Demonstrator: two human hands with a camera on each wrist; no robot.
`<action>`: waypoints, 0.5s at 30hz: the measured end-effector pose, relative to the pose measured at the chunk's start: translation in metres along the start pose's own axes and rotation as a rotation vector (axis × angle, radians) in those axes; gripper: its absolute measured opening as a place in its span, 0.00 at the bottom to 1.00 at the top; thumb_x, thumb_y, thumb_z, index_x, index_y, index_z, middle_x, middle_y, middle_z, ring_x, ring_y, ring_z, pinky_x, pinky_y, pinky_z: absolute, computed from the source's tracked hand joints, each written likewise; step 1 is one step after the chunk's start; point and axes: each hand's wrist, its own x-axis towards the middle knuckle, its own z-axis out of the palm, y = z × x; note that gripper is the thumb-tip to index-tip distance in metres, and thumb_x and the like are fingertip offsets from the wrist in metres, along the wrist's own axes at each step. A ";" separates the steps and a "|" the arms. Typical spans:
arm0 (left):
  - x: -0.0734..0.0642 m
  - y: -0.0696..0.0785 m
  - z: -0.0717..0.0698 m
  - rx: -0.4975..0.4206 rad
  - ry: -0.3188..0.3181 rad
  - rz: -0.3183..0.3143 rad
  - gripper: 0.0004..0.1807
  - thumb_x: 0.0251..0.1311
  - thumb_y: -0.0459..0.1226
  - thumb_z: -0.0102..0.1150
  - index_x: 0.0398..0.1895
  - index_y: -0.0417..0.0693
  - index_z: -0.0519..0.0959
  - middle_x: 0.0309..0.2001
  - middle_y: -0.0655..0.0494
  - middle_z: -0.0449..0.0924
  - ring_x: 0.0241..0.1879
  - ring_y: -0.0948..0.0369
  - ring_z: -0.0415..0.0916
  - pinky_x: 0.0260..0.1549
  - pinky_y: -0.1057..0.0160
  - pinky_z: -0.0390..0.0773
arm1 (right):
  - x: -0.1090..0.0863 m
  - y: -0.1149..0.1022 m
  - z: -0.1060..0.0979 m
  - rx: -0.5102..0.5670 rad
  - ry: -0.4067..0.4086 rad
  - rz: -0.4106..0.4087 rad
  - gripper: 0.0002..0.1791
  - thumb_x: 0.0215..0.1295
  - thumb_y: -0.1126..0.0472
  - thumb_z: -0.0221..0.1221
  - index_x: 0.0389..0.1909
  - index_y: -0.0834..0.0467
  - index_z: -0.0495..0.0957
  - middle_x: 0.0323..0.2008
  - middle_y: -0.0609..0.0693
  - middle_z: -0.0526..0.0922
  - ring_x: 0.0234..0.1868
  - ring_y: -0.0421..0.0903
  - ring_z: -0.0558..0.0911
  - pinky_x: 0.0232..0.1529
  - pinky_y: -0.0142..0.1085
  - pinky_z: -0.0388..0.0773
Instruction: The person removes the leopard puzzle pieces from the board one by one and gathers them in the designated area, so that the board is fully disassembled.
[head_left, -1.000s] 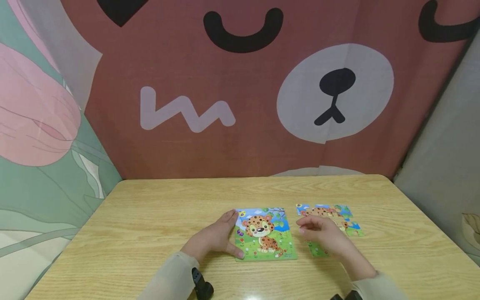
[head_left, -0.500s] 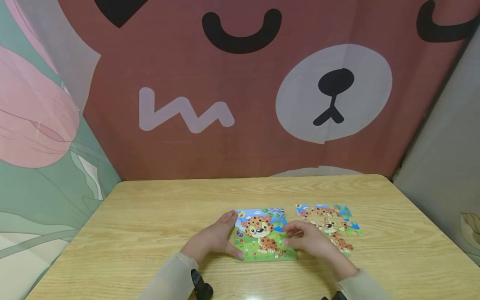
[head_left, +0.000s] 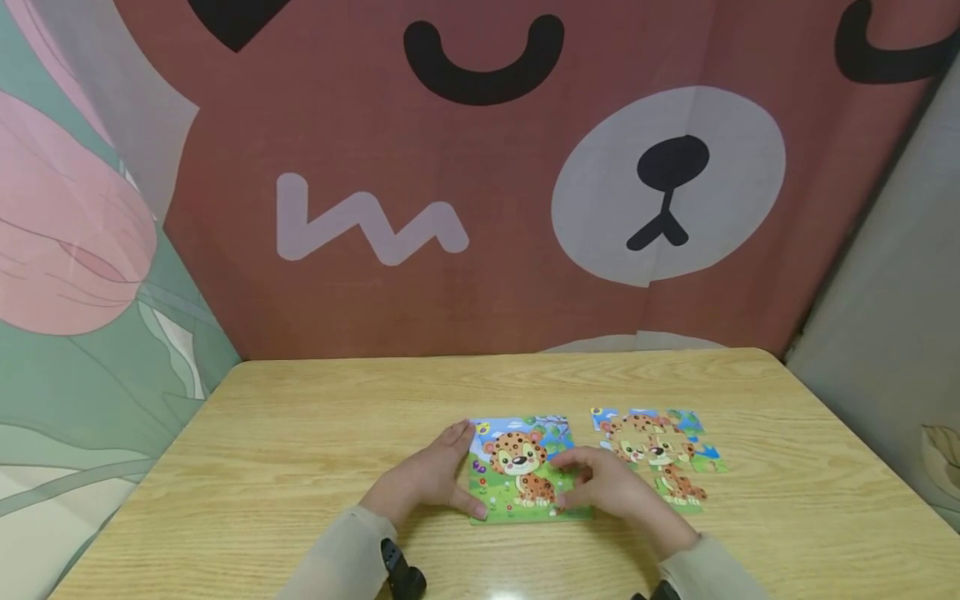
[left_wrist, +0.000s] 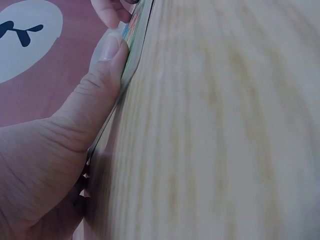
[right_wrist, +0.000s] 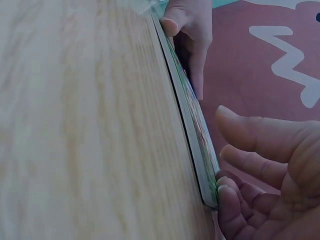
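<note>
A square puzzle board (head_left: 517, 479) with a picture of a spotted leopard cub lies flat on the table. Along its left edge rests my left hand (head_left: 427, 479), fingers reaching the far corner and thumb at the near corner. The left wrist view shows that thumb (left_wrist: 95, 90) lying on the board's edge. My right hand (head_left: 611, 483) is over the board's right side, thumb and index finger spread apart. In the right wrist view, some fingertips (right_wrist: 225, 187) of this hand are right at the board's corner, and no piece shows between thumb and fingers.
Cut puzzle pieces (head_left: 645, 427) with a matching leopard picture lie grouped right of the board, partly behind my right wrist. The wooden table (head_left: 300, 433) ends at a backdrop (head_left: 510, 300) printed with a bear face. A black strap (head_left: 403, 575) is on my left sleeve.
My right hand has moved left from over the loose pieces to the board's right side, uncovering more of the pieces. My left hand has stayed at the board's left edge.
</note>
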 end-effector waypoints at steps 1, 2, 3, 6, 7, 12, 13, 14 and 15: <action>0.000 0.000 0.000 -0.001 0.000 -0.001 0.71 0.24 0.62 0.70 0.72 0.41 0.45 0.74 0.47 0.39 0.72 0.52 0.38 0.69 0.52 0.49 | 0.000 -0.001 0.001 -0.015 0.001 -0.003 0.30 0.44 0.60 0.71 0.51 0.61 0.76 0.33 0.51 0.76 0.28 0.44 0.68 0.22 0.30 0.68; 0.000 0.000 0.000 -0.003 0.000 -0.001 0.71 0.24 0.62 0.70 0.72 0.41 0.45 0.74 0.47 0.39 0.72 0.52 0.38 0.69 0.52 0.49 | 0.000 -0.002 0.001 -0.031 0.007 -0.004 0.31 0.42 0.60 0.71 0.51 0.61 0.76 0.34 0.52 0.76 0.28 0.44 0.68 0.23 0.30 0.68; -0.001 0.000 0.000 -0.003 0.001 -0.001 0.71 0.24 0.62 0.70 0.72 0.41 0.45 0.74 0.47 0.39 0.72 0.52 0.38 0.69 0.52 0.50 | 0.000 -0.002 0.003 -0.050 0.012 -0.004 0.31 0.41 0.60 0.72 0.51 0.61 0.76 0.35 0.51 0.76 0.29 0.44 0.68 0.25 0.31 0.69; -0.001 0.001 -0.001 -0.008 0.000 -0.003 0.71 0.24 0.62 0.70 0.72 0.41 0.45 0.74 0.47 0.39 0.72 0.52 0.38 0.69 0.52 0.50 | 0.000 -0.005 0.008 -0.083 0.045 0.017 0.32 0.38 0.61 0.73 0.50 0.61 0.77 0.39 0.51 0.76 0.34 0.46 0.70 0.31 0.35 0.72; -0.001 0.001 0.000 -0.008 0.000 -0.003 0.71 0.24 0.62 0.70 0.72 0.41 0.45 0.74 0.47 0.39 0.72 0.52 0.38 0.69 0.52 0.50 | 0.000 -0.006 0.010 -0.084 0.058 0.030 0.32 0.37 0.62 0.73 0.49 0.61 0.77 0.39 0.51 0.76 0.34 0.46 0.70 0.32 0.35 0.72; -0.001 0.001 0.000 -0.015 0.003 -0.004 0.71 0.24 0.62 0.70 0.72 0.41 0.45 0.74 0.47 0.39 0.72 0.51 0.38 0.69 0.52 0.49 | 0.001 -0.011 0.015 -0.079 0.107 0.084 0.32 0.35 0.66 0.73 0.48 0.63 0.76 0.35 0.51 0.73 0.34 0.46 0.69 0.33 0.34 0.72; -0.001 0.001 0.000 -0.017 0.004 -0.004 0.71 0.23 0.62 0.70 0.72 0.41 0.45 0.74 0.47 0.39 0.72 0.51 0.38 0.69 0.51 0.49 | 0.001 -0.012 0.015 -0.078 0.113 0.091 0.32 0.34 0.66 0.73 0.48 0.63 0.75 0.35 0.51 0.72 0.34 0.46 0.69 0.33 0.34 0.72; -0.001 0.001 0.000 -0.019 0.004 -0.004 0.71 0.23 0.62 0.70 0.72 0.41 0.45 0.74 0.47 0.39 0.72 0.51 0.38 0.69 0.51 0.49 | 0.001 -0.013 0.016 -0.074 0.118 0.101 0.32 0.34 0.67 0.73 0.47 0.63 0.75 0.34 0.51 0.72 0.33 0.46 0.68 0.32 0.34 0.72; -0.001 0.001 0.000 -0.020 0.004 -0.004 0.71 0.23 0.62 0.70 0.72 0.41 0.45 0.74 0.47 0.39 0.72 0.51 0.38 0.69 0.51 0.49 | 0.001 -0.014 0.016 -0.075 0.127 0.112 0.32 0.34 0.67 0.72 0.47 0.63 0.75 0.34 0.51 0.72 0.33 0.46 0.68 0.32 0.34 0.72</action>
